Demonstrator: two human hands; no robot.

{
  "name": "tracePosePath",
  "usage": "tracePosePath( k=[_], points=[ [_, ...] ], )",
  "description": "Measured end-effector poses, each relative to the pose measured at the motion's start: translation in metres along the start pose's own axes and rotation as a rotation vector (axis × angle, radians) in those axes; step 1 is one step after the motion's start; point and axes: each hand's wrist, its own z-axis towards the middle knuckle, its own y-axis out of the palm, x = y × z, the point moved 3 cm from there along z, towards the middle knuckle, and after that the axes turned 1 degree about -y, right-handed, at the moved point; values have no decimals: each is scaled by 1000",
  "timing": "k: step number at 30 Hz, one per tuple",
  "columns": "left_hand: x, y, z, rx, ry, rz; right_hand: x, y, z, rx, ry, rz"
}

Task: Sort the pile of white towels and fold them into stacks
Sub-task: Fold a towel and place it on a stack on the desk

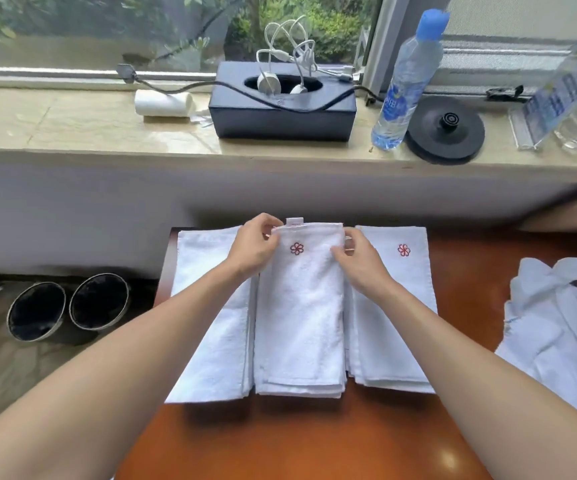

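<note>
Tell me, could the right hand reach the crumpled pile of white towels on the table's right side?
Probably yes. The crumpled pile of white towels lies on the brown wooden table right of the right hand, with only a low folded stack between. The hand must first release the middle towel.

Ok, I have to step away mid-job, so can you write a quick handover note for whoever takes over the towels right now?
Left hand and right hand both pinch the far end of the top towel on the middle stack.
The left stack and right stack lie beside it on the table.
Done: three folded stacks.
Left: the loose pile at the table's right.
</note>
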Motion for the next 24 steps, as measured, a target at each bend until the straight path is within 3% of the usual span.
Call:
tracePosePath(
  k=[4,10,18,24],
  points=[
    [-22,21,-4,-64,-151,-60,26,13,-9,-45,80,48],
    [-48,40,-62,-121,-104,-97,45,29,-61,-32,101,43],
    [-55,50,-109,-249,6,238,48,41,-113,-84,3,-127],
    [-49,47,-121,-175,24,311,50,44,-114,-107,23,-190]
  ],
)
